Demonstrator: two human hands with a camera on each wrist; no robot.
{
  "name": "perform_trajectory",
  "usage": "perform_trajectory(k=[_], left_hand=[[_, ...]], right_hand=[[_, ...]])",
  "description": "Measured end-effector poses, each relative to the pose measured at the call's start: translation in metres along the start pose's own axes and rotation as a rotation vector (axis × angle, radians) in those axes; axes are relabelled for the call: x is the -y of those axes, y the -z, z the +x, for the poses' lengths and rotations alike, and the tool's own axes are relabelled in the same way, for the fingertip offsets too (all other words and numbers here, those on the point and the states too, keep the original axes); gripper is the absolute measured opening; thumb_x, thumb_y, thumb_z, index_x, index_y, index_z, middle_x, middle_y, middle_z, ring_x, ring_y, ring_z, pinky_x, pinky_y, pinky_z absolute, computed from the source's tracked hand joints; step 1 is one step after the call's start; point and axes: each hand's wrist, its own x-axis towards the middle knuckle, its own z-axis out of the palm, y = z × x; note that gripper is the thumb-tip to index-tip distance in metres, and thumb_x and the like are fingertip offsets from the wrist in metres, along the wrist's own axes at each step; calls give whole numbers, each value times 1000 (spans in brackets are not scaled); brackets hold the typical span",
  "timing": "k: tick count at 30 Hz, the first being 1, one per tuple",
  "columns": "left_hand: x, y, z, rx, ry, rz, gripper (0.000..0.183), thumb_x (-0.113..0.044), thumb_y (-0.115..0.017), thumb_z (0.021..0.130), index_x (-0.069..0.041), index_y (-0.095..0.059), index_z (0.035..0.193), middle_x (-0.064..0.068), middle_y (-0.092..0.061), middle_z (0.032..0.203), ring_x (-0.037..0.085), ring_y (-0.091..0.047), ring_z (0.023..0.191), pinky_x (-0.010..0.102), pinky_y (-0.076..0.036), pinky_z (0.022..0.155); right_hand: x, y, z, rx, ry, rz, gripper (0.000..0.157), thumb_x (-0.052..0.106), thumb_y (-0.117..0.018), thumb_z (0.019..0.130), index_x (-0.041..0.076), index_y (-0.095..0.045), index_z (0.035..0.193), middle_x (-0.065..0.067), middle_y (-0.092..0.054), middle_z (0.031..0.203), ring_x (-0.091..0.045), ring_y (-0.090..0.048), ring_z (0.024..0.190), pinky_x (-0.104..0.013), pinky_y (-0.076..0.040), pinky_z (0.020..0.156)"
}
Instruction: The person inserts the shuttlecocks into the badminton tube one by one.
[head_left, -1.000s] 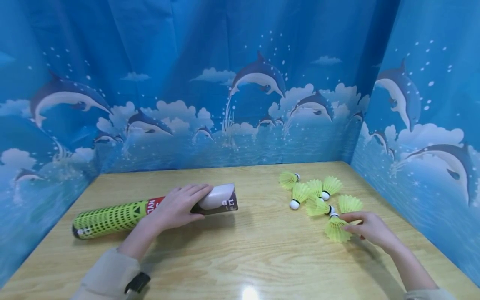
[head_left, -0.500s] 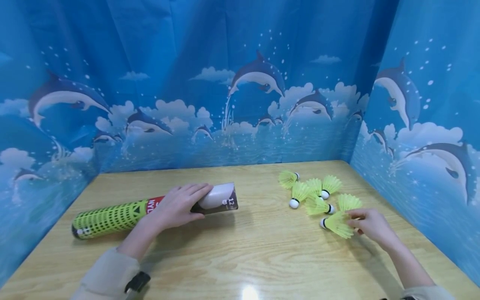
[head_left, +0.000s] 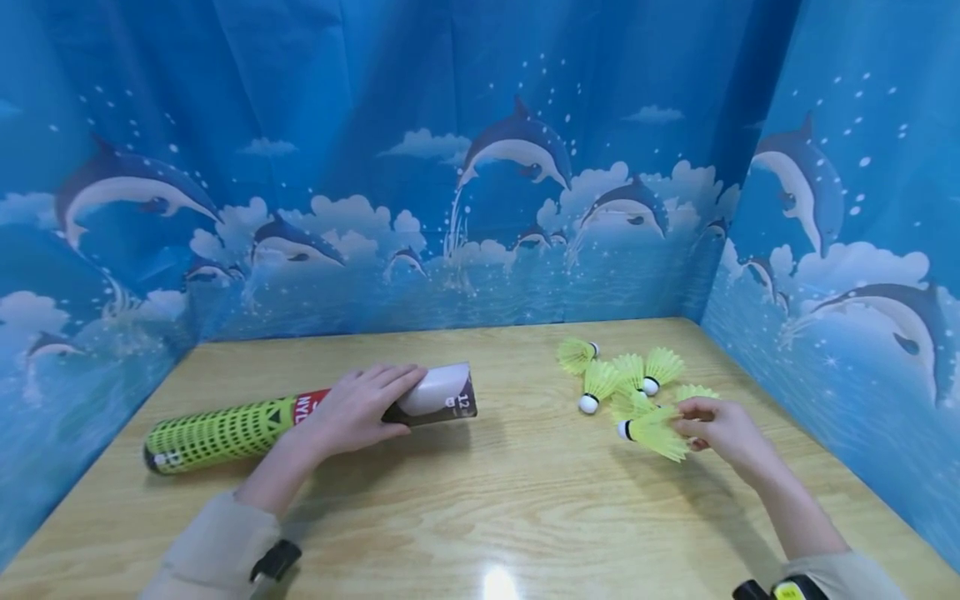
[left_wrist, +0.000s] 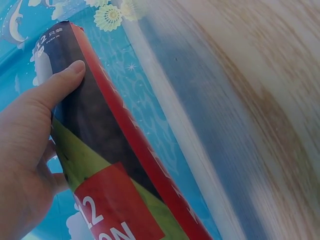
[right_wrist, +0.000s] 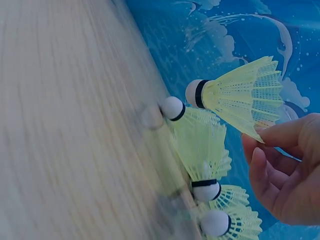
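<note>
My left hand (head_left: 360, 412) grips a shuttlecock tube (head_left: 225, 435) near its right end; the tube lies on its side with that end slightly raised. In the left wrist view the thumb presses along the dark part of the tube (left_wrist: 90, 115). Between thumb and fingers, my right hand (head_left: 723, 433) pinches the skirt edge of a yellow shuttlecock (head_left: 656, 434), held above the table with its white cork pointing left. The right wrist view shows this shuttlecock (right_wrist: 240, 92) apart from the others below it.
Several yellow shuttlecocks (head_left: 600, 383) lie loosely grouped on the wooden table (head_left: 480, 500), behind and left of my right hand. One (head_left: 696, 392) is partly hidden by that hand. A blue dolphin-print curtain (head_left: 375, 167) borders the table at the back and sides.
My right hand has lifted the pinched shuttlecock off the table and moved it left, its cork swinging from pointing away to pointing left. The left hand and tube stay put.
</note>
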Motion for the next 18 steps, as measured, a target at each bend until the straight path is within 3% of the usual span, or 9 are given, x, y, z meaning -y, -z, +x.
perform_trajectory(k=[8, 18], left_hand=[[0, 1, 0, -1, -3, -2, 84, -35, -81, 69, -9, -43, 139, 12, -51, 132, 31, -50, 116, 53, -44, 90], [0, 0, 0, 6, -3, 4, 84, -35, -81, 69, -9, -43, 139, 12, -51, 132, 31, -50, 116, 53, -44, 90]], right_hand=[[15, -12, 10, -6, 31, 59, 32, 7, -64, 85, -16, -57, 107, 0, -60, 79, -7, -55, 64, -26, -52, 58], [34, -34, 25, -17, 58, 201, 39, 7, -62, 87, -16, -51, 117, 4, -63, 83, -5, -57, 71, -27, -52, 60]])
